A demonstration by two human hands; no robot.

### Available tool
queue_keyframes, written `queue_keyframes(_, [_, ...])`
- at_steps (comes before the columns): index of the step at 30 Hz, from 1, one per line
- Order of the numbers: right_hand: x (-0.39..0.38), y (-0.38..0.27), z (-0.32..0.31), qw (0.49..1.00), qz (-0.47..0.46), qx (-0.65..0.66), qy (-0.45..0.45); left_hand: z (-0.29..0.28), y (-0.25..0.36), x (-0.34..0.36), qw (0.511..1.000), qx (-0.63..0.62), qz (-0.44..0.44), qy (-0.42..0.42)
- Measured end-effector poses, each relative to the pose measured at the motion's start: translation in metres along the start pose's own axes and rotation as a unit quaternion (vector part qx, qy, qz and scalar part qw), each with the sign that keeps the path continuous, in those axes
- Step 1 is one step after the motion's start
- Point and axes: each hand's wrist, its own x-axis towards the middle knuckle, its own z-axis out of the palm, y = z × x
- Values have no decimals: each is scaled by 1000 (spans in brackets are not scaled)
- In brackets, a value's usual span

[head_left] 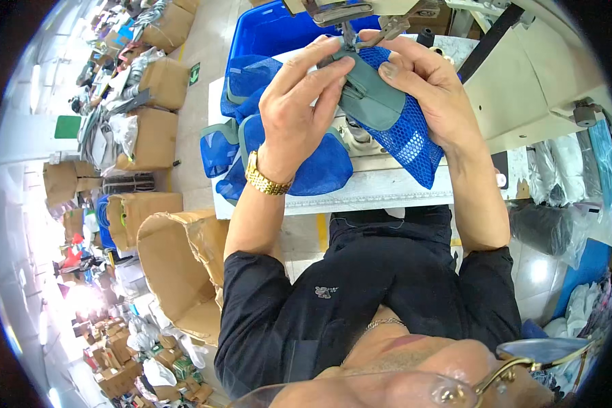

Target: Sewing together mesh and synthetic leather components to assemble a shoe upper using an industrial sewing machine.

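Note:
Both hands hold a blue mesh piece (pixel 404 146) with a grey-green fabric panel (pixel 370 98) up at the needle end of a sewing machine (pixel 349 34). My left hand (pixel 302 95), with a gold watch at the wrist, pinches the panel's left edge between thumb and fingers. On the other side, my right hand (pixel 428 85) has its thumb on the panel's edge and its fingers behind the mesh. The mesh tip hangs down toward me over the machine bed. Fingers partly hide the upper edge near the needle.
More blue mesh pieces with grey-green trim (pixel 319 166) lie on the white table (pixel 387 200) to the left. Behind stands a blue bin (pixel 265 27). An open cardboard box (pixel 177 272) is at left; bagged material (pixel 557 170) sits at right.

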Motion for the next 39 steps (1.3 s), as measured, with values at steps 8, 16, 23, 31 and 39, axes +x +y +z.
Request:
queue_keyframes(8, [-3,7,9,999,5,26,39,3,36,-14,966,-87,-242,-2])
queue_keyframes(16, [-10,7,12,995,-20,-76,54,-21,21,8,946,-75,-298,-98])
queue_keyframes(23, [-11,38,-7,950,-128,-258,124,-27,-2,21,950,-136,-245,-138])
queue_keyframes(31, [-4,69,-22,986,-8,-160,52,-29,-17,30,952,-124,-216,-176])
queue_keyframes(39, [-9,77,-16,994,23,-68,84,-35,-25,35,958,-97,-163,-215])
